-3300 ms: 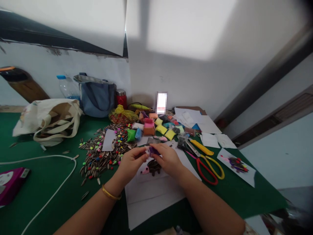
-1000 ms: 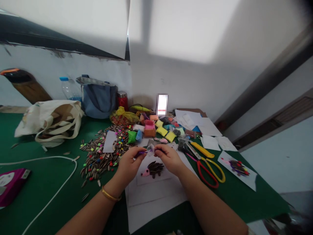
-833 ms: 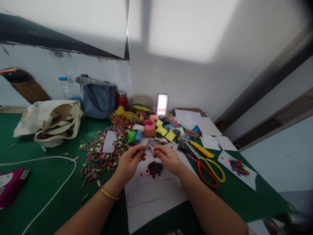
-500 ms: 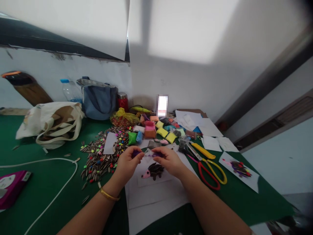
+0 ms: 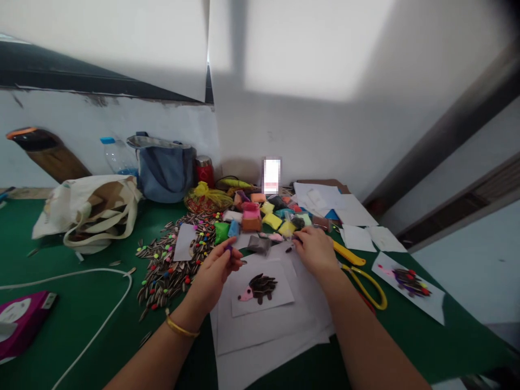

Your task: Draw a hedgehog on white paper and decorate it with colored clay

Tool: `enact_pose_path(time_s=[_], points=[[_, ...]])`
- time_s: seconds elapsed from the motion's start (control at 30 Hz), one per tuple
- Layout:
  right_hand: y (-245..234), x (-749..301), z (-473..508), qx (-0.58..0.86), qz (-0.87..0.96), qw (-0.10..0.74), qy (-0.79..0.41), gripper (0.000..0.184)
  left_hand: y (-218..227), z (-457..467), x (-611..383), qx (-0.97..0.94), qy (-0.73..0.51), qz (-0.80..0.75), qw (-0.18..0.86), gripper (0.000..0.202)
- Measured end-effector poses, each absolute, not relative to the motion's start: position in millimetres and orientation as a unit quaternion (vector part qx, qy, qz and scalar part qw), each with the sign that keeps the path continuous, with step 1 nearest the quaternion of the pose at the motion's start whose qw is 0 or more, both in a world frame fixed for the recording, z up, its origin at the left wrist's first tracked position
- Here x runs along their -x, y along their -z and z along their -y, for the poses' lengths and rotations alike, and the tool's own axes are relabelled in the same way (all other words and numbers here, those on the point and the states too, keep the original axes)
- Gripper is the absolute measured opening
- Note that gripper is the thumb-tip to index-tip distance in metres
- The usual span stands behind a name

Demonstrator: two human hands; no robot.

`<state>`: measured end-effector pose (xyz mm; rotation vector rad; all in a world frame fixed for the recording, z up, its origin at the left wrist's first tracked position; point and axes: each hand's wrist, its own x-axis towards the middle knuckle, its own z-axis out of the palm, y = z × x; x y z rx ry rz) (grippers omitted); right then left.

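Observation:
My left hand (image 5: 215, 273) pinches a small lump of purple modelling clay (image 5: 228, 248) above the left edge of the papers. My right hand (image 5: 317, 250) reaches to the near side of the clay packets, fingers bent downward; a little dark purple shows at its fingertips, but what it holds is unclear. Between and below the hands lies a white card with a hedgehog picture (image 5: 262, 287), its pink clay face and dark seed spines facing up. A dark clay bit (image 5: 288, 250) sits on the paper left of my right hand. A grey packet (image 5: 259, 245) lies between the hands.
Sunflower seeds mixed with coloured balls (image 5: 166, 271) spread at left. Colourful clay packets (image 5: 252, 223) lie behind the hands. Yellow-handled scissors (image 5: 382, 300) are partly under my right arm, near a finished hedgehog card (image 5: 410, 284). A white cable (image 5: 97, 303) crosses the left side.
My hands have moved apart. The right one went right and away to the clay packets; the left keeps a purple lump. The hedgehog card is now uncovered.

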<state>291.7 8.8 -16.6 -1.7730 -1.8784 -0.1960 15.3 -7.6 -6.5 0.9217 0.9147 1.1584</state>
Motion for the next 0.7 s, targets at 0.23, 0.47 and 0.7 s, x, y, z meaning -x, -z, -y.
enact_pose_path(time_s=[0.23, 0.47, 0.7], points=[[6, -257, 7, 0.560, 0.741, 0.370, 0.017, 0.029, 15, 8, -12, -0.432, -0.471, -0.415, 0.647, 0.036], [-3, -221, 32, 0.449, 0.798, 0.395, -0.076, 0.032, 11, 13, -14, -0.425, -0.465, -0.389, 0.673, 0.043], [-7, -196, 46, 0.355, 0.858, 0.368, -0.052, 0.066, -3, 42, -38, -0.465, -0.383, -0.320, 0.732, 0.034]])
